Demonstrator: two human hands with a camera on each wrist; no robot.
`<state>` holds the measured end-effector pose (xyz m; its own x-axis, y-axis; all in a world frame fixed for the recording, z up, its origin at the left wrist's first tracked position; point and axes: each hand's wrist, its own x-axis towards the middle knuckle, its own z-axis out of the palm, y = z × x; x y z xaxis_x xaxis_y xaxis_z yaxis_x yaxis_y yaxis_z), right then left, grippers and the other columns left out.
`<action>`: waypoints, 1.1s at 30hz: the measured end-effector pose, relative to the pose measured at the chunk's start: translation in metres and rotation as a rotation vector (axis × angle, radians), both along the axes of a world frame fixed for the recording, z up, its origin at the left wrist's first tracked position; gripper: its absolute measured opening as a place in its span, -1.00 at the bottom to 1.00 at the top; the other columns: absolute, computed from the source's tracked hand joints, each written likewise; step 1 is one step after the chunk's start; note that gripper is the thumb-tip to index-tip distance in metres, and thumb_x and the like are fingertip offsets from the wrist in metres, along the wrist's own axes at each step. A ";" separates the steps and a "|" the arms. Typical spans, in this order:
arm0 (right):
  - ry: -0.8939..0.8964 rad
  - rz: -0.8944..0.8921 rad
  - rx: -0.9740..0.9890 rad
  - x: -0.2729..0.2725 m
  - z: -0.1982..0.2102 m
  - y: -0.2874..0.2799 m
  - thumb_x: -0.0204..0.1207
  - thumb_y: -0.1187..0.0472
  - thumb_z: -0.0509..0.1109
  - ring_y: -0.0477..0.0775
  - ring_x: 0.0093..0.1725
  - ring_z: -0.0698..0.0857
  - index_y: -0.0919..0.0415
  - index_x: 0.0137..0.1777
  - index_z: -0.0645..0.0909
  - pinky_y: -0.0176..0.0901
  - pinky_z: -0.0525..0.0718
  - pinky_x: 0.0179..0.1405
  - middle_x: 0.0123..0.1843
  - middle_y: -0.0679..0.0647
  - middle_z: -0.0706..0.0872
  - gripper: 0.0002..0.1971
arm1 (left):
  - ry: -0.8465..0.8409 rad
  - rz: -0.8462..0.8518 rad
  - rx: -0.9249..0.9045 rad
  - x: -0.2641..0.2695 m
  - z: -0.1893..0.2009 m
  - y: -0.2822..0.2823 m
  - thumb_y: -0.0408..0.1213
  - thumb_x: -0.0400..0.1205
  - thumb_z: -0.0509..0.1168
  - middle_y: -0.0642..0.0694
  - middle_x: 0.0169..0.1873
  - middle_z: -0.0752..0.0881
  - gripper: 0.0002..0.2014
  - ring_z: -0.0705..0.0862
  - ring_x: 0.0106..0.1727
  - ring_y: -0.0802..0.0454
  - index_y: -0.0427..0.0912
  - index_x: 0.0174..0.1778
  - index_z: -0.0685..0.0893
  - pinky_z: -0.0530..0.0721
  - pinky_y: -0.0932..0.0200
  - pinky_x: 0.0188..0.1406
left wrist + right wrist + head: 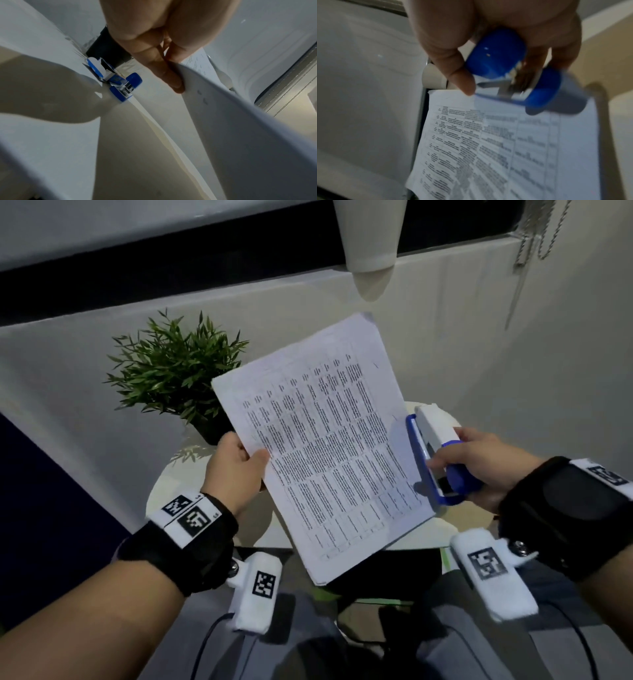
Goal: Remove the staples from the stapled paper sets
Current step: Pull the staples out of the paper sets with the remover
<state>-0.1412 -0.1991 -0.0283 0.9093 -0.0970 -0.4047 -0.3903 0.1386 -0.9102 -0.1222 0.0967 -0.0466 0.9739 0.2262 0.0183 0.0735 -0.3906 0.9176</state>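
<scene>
A stapled paper set (329, 446) printed with a table is held up in the air, tilted. My left hand (236, 467) pinches its left edge, thumb on top; from the left wrist the fingers (169, 75) show under the sheet (240, 121). My right hand (479, 463) grips a blue and white stapler (438, 453) at the paper's right edge. In the right wrist view the stapler (505, 70), blurred, sits just above the page (505, 148) near its top edge. A staple shows as a small mark near the page's upper corner (376, 365).
A round white table (191, 508) lies below the paper. A potted green plant (171, 371) stands at its back left against the white wall. A white lamp shade (370, 237) hangs above. My lap is under the paper.
</scene>
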 end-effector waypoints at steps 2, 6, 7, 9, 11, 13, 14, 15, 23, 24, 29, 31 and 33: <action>0.021 -0.040 0.098 0.000 0.001 0.003 0.45 0.51 0.32 0.29 -0.34 0.67 0.39 0.13 0.53 -0.04 0.73 -0.51 -0.05 0.31 0.64 -0.75 | -0.011 0.055 -0.054 -0.005 -0.002 0.004 -0.09 0.49 0.29 -0.04 0.04 0.75 -0.74 0.74 0.06 -0.11 0.09 0.11 0.59 0.70 -0.26 0.06; 0.008 -0.098 0.146 0.001 0.004 0.011 0.54 0.25 0.34 0.00 -0.64 0.62 0.21 -0.12 0.55 -0.13 0.58 -0.41 -0.54 0.05 0.66 -0.95 | -0.045 0.114 -0.162 -0.017 -0.005 0.009 -0.25 0.57 0.24 -0.15 0.01 0.78 -0.73 0.77 -0.10 -0.16 -0.06 0.19 0.61 0.75 -0.15 -0.14; 0.007 -0.092 0.121 0.001 0.005 0.014 0.54 0.20 0.36 -0.03 -0.68 0.59 0.17 -0.18 0.54 -0.13 0.55 -0.41 -0.62 0.00 0.62 -0.91 | -0.051 0.121 -0.169 -0.019 -0.004 0.007 -0.28 0.59 0.22 -0.23 -0.04 0.78 -0.77 0.75 -0.23 -0.13 -0.12 0.15 0.62 0.75 -0.04 -0.29; 0.037 -0.038 0.093 0.003 0.004 0.023 0.52 0.13 0.39 -0.04 -0.63 0.62 0.13 -0.22 0.56 -0.19 0.55 -0.46 -0.58 -0.01 0.64 -0.87 | -0.056 0.126 -0.217 -0.022 -0.003 0.002 -0.41 0.66 0.16 -0.22 -0.12 0.78 -0.82 0.67 -0.41 -0.01 -0.18 0.08 0.63 0.60 0.22 -0.53; 0.083 0.043 0.106 0.004 0.002 0.033 0.49 0.09 0.42 0.03 -0.37 0.71 0.10 -0.11 0.63 -0.11 0.61 -0.35 -0.31 0.04 0.72 -0.89 | -0.019 0.052 -0.293 -0.026 -0.001 -0.007 -0.48 0.71 0.09 -0.05 -0.11 0.80 -0.71 0.68 -0.30 0.03 -0.06 0.07 0.65 0.54 0.31 -0.57; 0.097 0.059 0.134 0.005 0.000 0.041 0.49 0.13 0.43 0.09 -0.20 0.70 0.14 0.06 0.64 0.00 0.64 -0.12 -0.14 0.12 0.71 -0.82 | 0.031 -0.001 -0.331 -0.030 -0.001 -0.013 -0.46 0.72 0.07 0.08 -0.12 0.81 -0.66 0.65 -0.17 -0.04 0.06 0.05 0.64 0.60 0.25 -0.47; 0.085 0.051 0.145 0.005 -0.001 0.043 0.50 0.17 0.43 0.09 -0.17 0.71 0.18 0.10 0.63 0.01 0.63 -0.06 -0.12 0.14 0.71 -0.80 | 0.054 -0.003 -0.340 -0.032 0.000 -0.014 -0.46 0.72 0.08 0.12 -0.15 0.81 -0.66 0.65 -0.13 -0.07 0.09 0.03 0.64 0.65 0.14 -0.33; 0.070 0.053 0.132 0.005 -0.001 0.044 0.51 0.22 0.42 0.09 -0.16 0.72 0.21 0.09 0.63 -0.01 0.62 -0.06 -0.12 0.16 0.71 -0.82 | 0.075 0.002 -0.342 -0.033 -0.002 -0.013 -0.48 0.70 0.11 0.12 -0.17 0.81 -0.66 0.65 -0.11 -0.08 0.09 0.01 0.64 0.66 0.03 -0.20; -0.162 0.508 -0.851 0.009 0.007 0.002 0.22 0.14 0.62 0.02 -0.31 0.62 0.38 -0.07 0.65 -0.20 0.48 -0.35 -0.25 0.11 0.64 -0.61 | -0.152 0.303 0.485 -0.042 0.029 0.020 -0.19 0.45 0.49 -0.21 0.54 0.10 -0.10 0.12 0.55 -0.14 -0.16 0.59 0.07 0.15 -0.04 0.51; -0.154 0.620 -0.918 0.007 0.012 0.001 0.09 0.08 0.63 -0.03 -0.31 0.63 0.28 -0.06 0.67 -0.19 0.52 -0.35 -0.25 0.04 0.65 -0.56 | -0.199 0.207 0.621 -0.043 0.036 0.019 -0.15 0.46 0.48 -0.19 0.53 0.12 -0.12 0.11 0.54 -0.09 -0.15 0.60 0.09 0.11 0.00 0.51; -0.277 1.002 -1.088 0.001 0.032 0.026 -0.21 -0.20 0.35 0.03 -0.03 0.69 -0.08 0.04 0.67 -0.07 0.69 -0.01 -0.04 -0.09 0.66 -0.31 | -0.049 -0.361 0.827 -0.029 0.038 -0.003 0.03 0.49 0.42 -0.02 0.58 0.20 -0.14 0.25 0.54 0.02 -0.05 0.62 0.11 0.22 0.16 0.47; -0.337 1.059 -1.071 0.004 0.034 0.040 -0.25 -0.21 0.24 0.02 -0.04 0.68 0.00 0.13 0.66 -0.11 0.67 -0.02 -0.06 -0.07 0.66 -0.18 | 0.072 -0.498 0.822 -0.019 0.034 -0.017 0.07 0.48 0.41 0.01 0.59 0.24 -0.11 0.29 0.55 0.05 -0.03 0.64 0.08 0.27 0.17 0.49; -0.379 1.066 -1.028 0.005 0.037 0.051 -0.18 -0.13 0.31 0.05 -0.03 0.69 0.05 0.16 0.65 -0.07 0.66 -0.01 -0.01 -0.02 0.69 -0.23 | 0.115 -0.567 0.753 -0.010 0.031 -0.030 0.17 0.39 0.38 -0.01 0.42 0.51 -0.22 0.51 0.39 0.01 0.02 0.52 0.33 0.47 0.10 0.39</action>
<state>-0.1359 -0.1484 0.0082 0.7665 0.5638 -0.3076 0.3743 -0.7813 -0.4994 -0.1323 0.0671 -0.0160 0.9400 -0.3128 -0.1359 -0.2344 -0.8819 0.4091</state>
